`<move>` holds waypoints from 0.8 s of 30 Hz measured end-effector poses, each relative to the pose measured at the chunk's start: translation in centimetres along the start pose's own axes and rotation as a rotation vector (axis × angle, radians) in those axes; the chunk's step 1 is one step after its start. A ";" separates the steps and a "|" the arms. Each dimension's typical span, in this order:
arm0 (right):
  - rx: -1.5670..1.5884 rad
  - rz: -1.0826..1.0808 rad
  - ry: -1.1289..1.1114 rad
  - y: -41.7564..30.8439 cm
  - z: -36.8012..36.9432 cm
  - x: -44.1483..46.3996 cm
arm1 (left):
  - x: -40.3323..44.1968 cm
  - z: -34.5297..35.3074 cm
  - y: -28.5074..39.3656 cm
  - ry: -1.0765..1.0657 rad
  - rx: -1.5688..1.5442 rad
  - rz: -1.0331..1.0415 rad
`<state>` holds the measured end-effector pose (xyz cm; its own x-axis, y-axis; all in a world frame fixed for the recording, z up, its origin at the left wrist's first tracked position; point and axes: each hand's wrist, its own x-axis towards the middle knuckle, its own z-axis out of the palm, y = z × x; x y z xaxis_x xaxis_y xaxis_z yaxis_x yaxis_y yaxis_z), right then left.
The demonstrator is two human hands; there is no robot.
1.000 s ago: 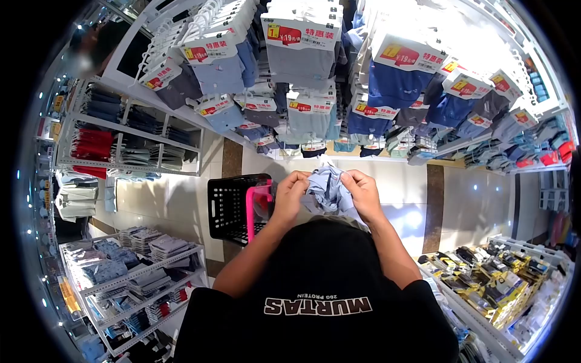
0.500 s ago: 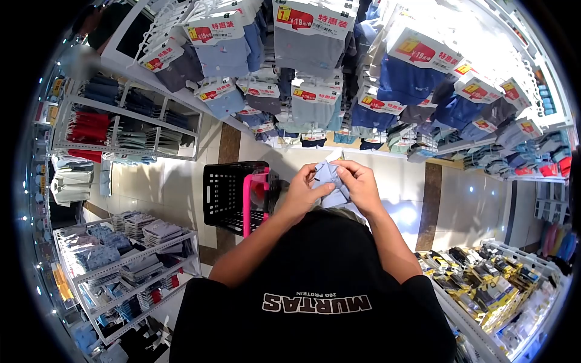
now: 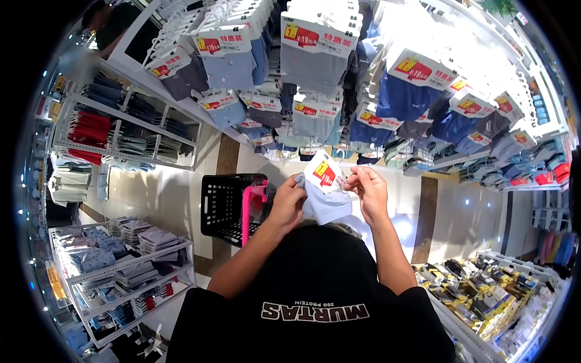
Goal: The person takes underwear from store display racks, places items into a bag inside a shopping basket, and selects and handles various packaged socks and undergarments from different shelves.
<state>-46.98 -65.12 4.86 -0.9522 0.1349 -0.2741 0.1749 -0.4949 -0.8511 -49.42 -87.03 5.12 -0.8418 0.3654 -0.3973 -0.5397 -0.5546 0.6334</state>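
A light-blue folded garment hangs from my left hand, which is closed on its left side. A white card with a red and yellow price label is attached to the garment's top and faces up. At the card's right edge is my right hand, thumb and fingers pinched together. What exactly lies between those fingertips is hard to make out. Both hands are in front of my black T-shirt.
A black shopping basket with a pink handle stands on the floor at left. Ahead hang rows of carded garments. Shelves of folded clothes stand at lower left, a bin of packaged goods at lower right. A person is at upper left.
The garment has been turned so that its price card now faces up. My hands have moved apart, the right one shifting from the cloth to the card's edge.
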 end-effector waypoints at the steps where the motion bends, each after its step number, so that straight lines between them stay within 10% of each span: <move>1: -0.032 0.045 0.038 0.6 -0.2 0.4 | -0.1 0.4 0.5 -0.003 -0.058 -0.002; 7: 0.214 0.351 -0.091 -0.1 2.9 -0.6 | -0.7 0.9 1.5 -0.053 -0.069 -0.072; 20: -0.249 -0.637 0.002 -13.2 11.0 7.3 | -2.6 -9.0 5.6 0.480 1.359 0.817; 24: -0.241 -0.754 -0.026 -15.5 14.0 10.0 | -2.2 -15.5 3.6 0.575 1.560 0.627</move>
<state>-62.76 -68.10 21.61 -0.8403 0.3386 0.4232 -0.4734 -0.0780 -0.8774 -49.67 -101.48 -2.01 -0.9799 -0.0746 0.1849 0.0559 0.7875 0.6138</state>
